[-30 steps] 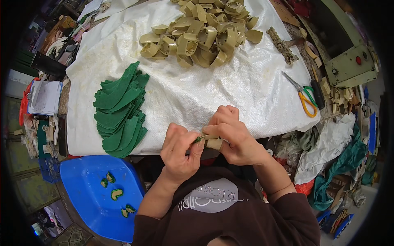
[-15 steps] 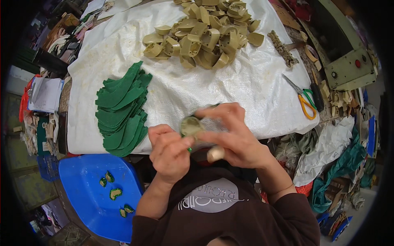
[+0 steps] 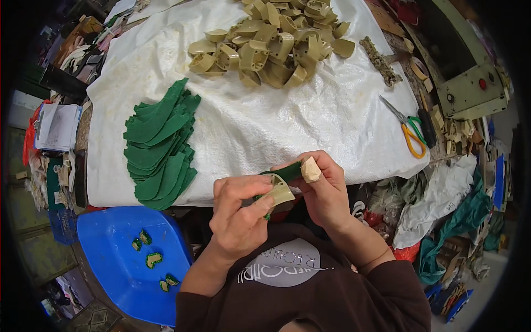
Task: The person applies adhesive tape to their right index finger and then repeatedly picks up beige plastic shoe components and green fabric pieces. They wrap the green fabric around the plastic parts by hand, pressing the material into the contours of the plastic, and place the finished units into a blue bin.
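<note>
My left hand [image 3: 238,213] is closed on a beige plastic shoe heel [image 3: 281,191], its hollow curved side showing. A green fabric piece [image 3: 289,174] runs from the heel across to my right hand [image 3: 326,193], whose fingers and thumb pinch its free end. A pale beige wrapping [image 3: 311,170] covers the tip of my right thumb. Some green also shows below my left fingers. Both hands are over the near edge of the white sheet [image 3: 232,122]. To their left, a fanned stack of curved green fabric pieces [image 3: 160,146] lies on it.
A heap of beige heels [image 3: 276,47] covers the far middle of the sheet. Scissors [image 3: 408,130] with orange and green handles lie at the right. A blue tub [image 3: 119,271] on the left holds several green-covered heels [image 3: 154,260]. A grey-green machine box [image 3: 470,91] stands far right.
My right hand has turned so the wrapped thumb points up and away, drawing the green piece out to the right. My left hand has tilted the heel, showing its curved side.
</note>
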The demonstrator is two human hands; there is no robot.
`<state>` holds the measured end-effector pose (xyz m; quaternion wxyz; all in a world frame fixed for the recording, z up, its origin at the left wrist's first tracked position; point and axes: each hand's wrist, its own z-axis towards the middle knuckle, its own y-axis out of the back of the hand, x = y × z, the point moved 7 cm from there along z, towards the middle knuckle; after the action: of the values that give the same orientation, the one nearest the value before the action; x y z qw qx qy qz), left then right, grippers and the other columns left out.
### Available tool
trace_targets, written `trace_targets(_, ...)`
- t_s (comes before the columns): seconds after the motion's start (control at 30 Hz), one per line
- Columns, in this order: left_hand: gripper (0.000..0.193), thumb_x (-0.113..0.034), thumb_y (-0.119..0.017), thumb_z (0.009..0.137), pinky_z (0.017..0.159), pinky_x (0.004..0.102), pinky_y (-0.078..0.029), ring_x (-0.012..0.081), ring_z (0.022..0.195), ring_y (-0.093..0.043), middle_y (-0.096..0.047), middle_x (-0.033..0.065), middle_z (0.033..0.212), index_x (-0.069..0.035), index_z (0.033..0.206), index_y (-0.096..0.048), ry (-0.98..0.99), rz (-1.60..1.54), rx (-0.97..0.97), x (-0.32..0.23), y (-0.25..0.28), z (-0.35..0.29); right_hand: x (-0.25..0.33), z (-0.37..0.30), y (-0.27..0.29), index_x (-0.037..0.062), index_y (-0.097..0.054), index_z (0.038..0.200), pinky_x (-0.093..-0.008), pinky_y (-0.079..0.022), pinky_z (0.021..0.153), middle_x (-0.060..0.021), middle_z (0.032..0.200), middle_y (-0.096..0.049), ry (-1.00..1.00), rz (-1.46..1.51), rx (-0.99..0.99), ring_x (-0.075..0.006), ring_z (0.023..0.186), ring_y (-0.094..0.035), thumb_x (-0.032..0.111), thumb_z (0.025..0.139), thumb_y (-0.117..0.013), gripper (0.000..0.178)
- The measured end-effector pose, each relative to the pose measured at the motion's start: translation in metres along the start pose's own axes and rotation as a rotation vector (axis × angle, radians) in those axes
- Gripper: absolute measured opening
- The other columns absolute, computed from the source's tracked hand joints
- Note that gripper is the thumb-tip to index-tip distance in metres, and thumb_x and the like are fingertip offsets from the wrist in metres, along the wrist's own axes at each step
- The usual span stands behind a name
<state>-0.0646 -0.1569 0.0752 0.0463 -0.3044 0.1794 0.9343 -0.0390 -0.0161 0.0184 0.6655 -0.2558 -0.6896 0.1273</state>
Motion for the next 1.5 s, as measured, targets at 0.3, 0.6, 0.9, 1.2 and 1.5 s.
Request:
trace_targets(0.3, 0.012, 0.000, -0.061, 0.070, 0.052, 0.0316, -0.031, 0.0201, 0.063, -0.051, -0.053, 0.0074, 0.079, -0.006, 0.076, -0.052, -0.071, 0.361, 0.187, -0.011, -0.021, 0.010, 0.005, -0.012, -0.001, -0.0021, -0.055, 0.113, -0.0289, -0.050, 0.080, -0.0153, 0.108, -0.063, -0.038, -0.039, 0.041, -0.0161, 0.091, -0.061, 0.018, 0.097, -0.044, 0.028)
trace_targets(0.6, 0.011, -0.001, -0.058, 0.072, 0.052, 0.0344, -0.032, 0.0207, 0.060, -0.046, -0.047, 0.0066, 0.073, -0.005, 0.071, -0.048, -0.021, 0.394, 0.270, -0.002, -0.024, 0.010, 0.009, -0.010, -0.008, -0.0014, -0.057, 0.116, -0.0281, -0.047, 0.082, -0.0139, 0.105, -0.064, 0.057, -0.617, 0.100, -0.0152, 0.093, -0.061, 0.020, 0.095, -0.043, 0.032)
trace_targets(0.9, 0.030, 0.015, -0.067, 0.066, 0.066, 0.0347, -0.051, 0.0280, 0.077, -0.062, -0.060, 0.0146, 0.087, -0.002, 0.081, -0.047, 0.136, -0.184, 0.111, 0.010, -0.013, -0.003, 0.003, 0.025, 0.006, -0.0029, -0.056, 0.110, -0.0297, -0.049, 0.087, -0.0124, 0.109, -0.060, -0.295, -0.163, 0.401, -0.0171, 0.098, -0.060, 0.002, 0.073, -0.074, 0.041)
trace_targets(1.2, 0.026, 0.014, -0.066, 0.063, 0.063, 0.0344, -0.047, 0.0278, 0.073, -0.060, -0.060, 0.0153, 0.089, -0.001, 0.080, -0.052, 0.096, -0.109, 0.155, 0.016, -0.015, -0.002, -0.003, 0.030, 0.007, -0.0003, -0.051, 0.117, -0.0274, -0.049, 0.082, -0.0115, 0.104, -0.064, -0.264, -0.286, 0.337, -0.0146, 0.091, -0.060, 0.005, 0.076, -0.071, 0.046)
trace_targets(1.5, 0.018, 0.004, -0.067, 0.079, 0.072, 0.0263, -0.049, 0.0175, 0.083, -0.061, -0.063, 0.0147, 0.093, 0.000, 0.091, -0.054, 0.520, -0.475, -0.130, 0.034, -0.017, -0.013, 0.028, 0.018, -0.011, 0.0084, -0.062, 0.104, -0.0365, -0.035, 0.093, -0.0083, 0.107, -0.056, 0.376, -0.605, 0.393, -0.0266, 0.103, -0.046, 0.010, 0.079, -0.063, 0.026)
